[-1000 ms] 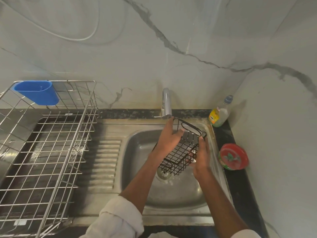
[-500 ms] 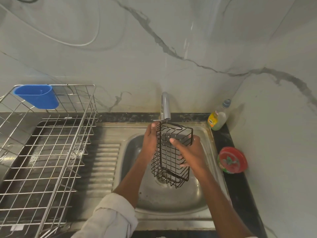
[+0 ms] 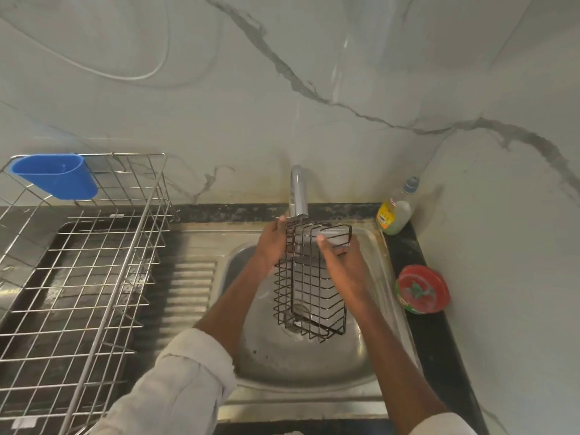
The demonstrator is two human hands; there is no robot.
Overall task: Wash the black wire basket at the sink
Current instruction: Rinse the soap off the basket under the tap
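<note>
1. We cannot make out any water stream from the tap (image 3: 298, 196); its spout ends right at the top edge of the black wire basket (image 3: 309, 287).
2. The basket stands on end over the sink (image 3: 370, 356), just under the spout, its lower end above the drain, which shows only dimly through the wires. We see nothing inside it.
3. Left hand (image 3: 272, 246): fingers curled round the basket's upper left edge, gripping it; the fingertips are lost behind the wires.
4. Right hand (image 3: 343, 262): wrapped over the upper right side, thumb across the front wires, fingers hidden behind the basket. It grips too.
5. The dish rack (image 3: 94, 271) on the left is cut off by the frame edge. A blue plastic cup (image 3: 56, 175) hangs at its back corner; we see nothing in it.
6. Right of the sink: a dish soap bottle (image 3: 395, 215), label unreadable, liquid level unclear; nearer us, a round red-lidded tub (image 3: 422, 288), closed, contents hidden.
7. Both forearms are bare, with a pale rolled sleeve (image 3: 175, 384) on the left arm.
</note>
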